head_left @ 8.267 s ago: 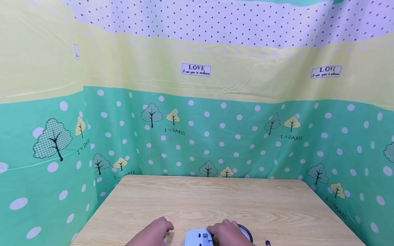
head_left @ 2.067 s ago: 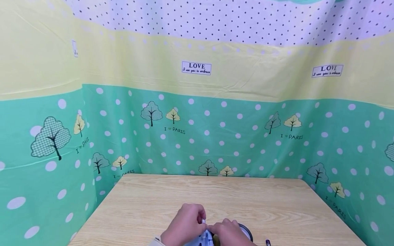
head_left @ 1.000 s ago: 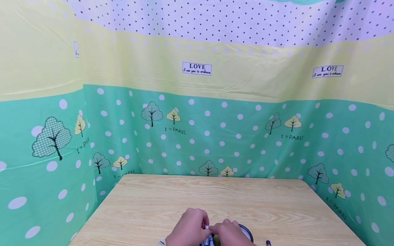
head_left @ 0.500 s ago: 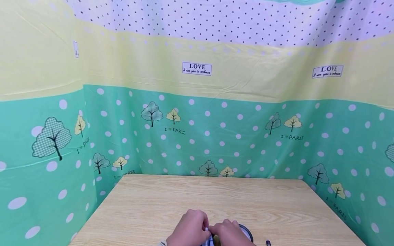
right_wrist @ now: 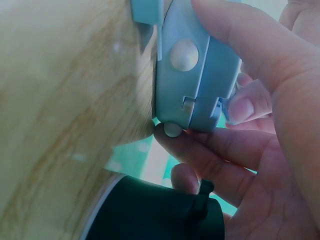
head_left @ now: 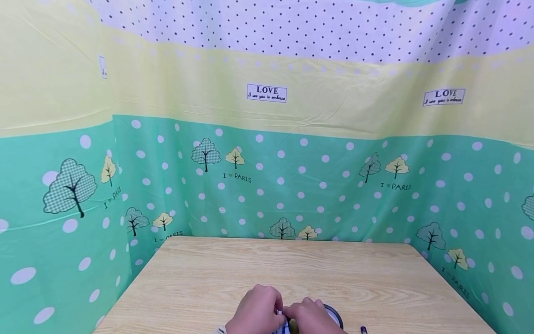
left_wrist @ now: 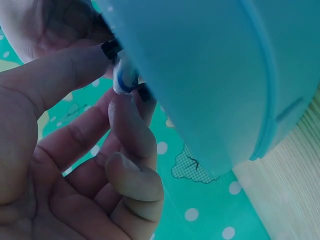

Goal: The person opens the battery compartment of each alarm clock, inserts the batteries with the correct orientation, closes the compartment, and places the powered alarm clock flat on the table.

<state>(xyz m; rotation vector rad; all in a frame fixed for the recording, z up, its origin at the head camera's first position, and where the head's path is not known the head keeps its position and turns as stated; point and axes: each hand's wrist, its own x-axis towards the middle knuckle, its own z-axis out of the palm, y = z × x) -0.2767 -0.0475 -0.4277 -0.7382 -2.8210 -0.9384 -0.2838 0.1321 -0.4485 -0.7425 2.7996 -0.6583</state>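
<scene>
In the head view, your left hand (head_left: 256,308) sits at the bottom centre of the frame, with your right hand (head_left: 310,315) just beside it on the right, and a sliver of the pale blue box (right_wrist: 192,82) shows between and below them. In the left wrist view, your left fingertips pinch a small white piece (left_wrist: 122,77) with a blue mark, left of the frame's upper centre, right against the box's edge; the gap between them is only as wide as the piece, and your other fingers curl loosely below. The box fills the upper right there. In the right wrist view, it stands at upper centre, a round pale knob (right_wrist: 184,55) on its side. You grip it with your right hand, thumb on its upper right and fingertips at its lower edge, spread as far as the box is thick. A dark cylinder (right_wrist: 155,210) lies at the bottom centre of that view, near your fingers. The wooden table (head_left: 292,269) takes up the lower part of the head view, with patterned cloth (head_left: 267,185) hanging behind it
</scene>
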